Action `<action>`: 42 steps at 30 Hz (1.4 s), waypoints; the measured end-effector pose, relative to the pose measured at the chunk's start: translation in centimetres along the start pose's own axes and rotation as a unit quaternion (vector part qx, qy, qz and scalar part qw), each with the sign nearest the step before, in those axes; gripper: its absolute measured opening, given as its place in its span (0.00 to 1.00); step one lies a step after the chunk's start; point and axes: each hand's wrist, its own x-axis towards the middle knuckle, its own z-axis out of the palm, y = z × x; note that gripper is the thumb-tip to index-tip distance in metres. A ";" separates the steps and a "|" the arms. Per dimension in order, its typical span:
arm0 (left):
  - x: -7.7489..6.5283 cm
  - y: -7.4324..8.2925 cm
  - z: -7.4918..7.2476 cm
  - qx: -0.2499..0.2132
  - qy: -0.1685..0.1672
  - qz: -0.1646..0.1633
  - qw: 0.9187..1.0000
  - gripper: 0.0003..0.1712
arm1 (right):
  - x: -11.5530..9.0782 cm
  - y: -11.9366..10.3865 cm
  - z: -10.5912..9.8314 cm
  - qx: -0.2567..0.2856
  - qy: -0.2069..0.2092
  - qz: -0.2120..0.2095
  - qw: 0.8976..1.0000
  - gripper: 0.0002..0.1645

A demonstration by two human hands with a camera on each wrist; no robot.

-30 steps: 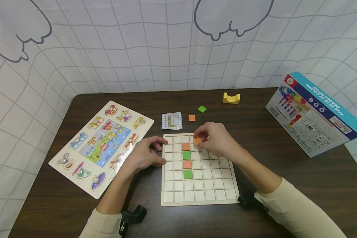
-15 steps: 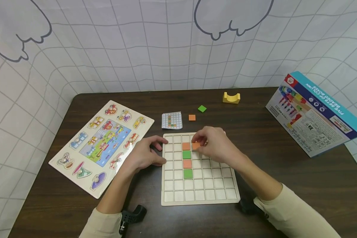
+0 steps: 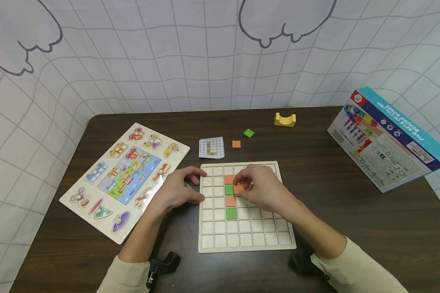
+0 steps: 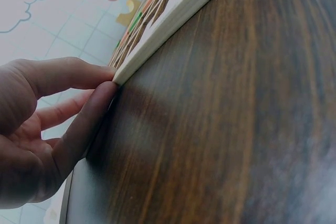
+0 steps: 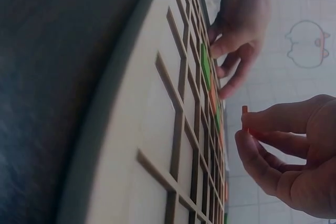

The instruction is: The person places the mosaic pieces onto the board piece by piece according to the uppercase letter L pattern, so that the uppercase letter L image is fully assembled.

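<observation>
A wooden grid board (image 3: 247,248) lies flat on the dark table. In its third column from the left, orange and green square tiles alternate down several cells. My right hand (image 3: 261,186) pinches an orange tile (image 3: 238,189) between thumb and fingertips, over the column just right of the filled one. The right wrist view shows this held tile (image 5: 244,117) edge-on, raised above the board. My left hand (image 3: 177,189) rests at the board's left edge, index finger and thumb touching it at two spots. In the left wrist view, these fingertips (image 4: 107,75) meet the board's side.
Beyond the board lie a small pattern card (image 3: 211,147), a loose orange tile (image 3: 236,144) and a green tile (image 3: 249,133). A yellow arched block (image 3: 284,120) stands farther back. A knobbed picture puzzle (image 3: 91,171) lies left; a printed box (image 3: 381,146) stands right.
My right hand has come toward the front edge and slightly left with the orange tile, from the top row to beside the upper green tile. My left hand stays at the board's edge.
</observation>
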 end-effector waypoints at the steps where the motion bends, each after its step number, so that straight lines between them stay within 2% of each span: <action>1: 0.0 0.0 0.0 0.001 0.000 0.000 1.000 0.35 | -0.1 0.0 0.1 0.000 0.000 -0.001 1.000 0.13; 13: 0.0 0.0 -0.1 0.004 -0.001 -0.001 1.000 0.35 | -1.3 -0.7 0.6 0.002 -0.011 0.001 1.000 0.13; 19: 0.0 0.1 -0.1 0.003 -0.002 -0.001 1.000 0.35 | -1.7 -0.9 0.7 0.000 -0.014 -0.012 1.000 0.13; 26: -0.1 0.1 -0.2 0.005 -0.002 -0.001 1.000 0.34 | -2.0 -1.4 1.0 0.012 -0.032 0.002 0.999 0.14; 33: 0.0 0.2 -0.2 0.005 -0.003 -0.006 1.000 0.35 | -2.3 -1.7 1.3 0.004 -0.041 0.000 0.999 0.14; 42: 0.0 0.1 -0.2 0.006 -0.002 -0.008 1.000 0.35 | -2.8 -1.5 2.4 -0.003 -0.059 -0.045 0.997 0.14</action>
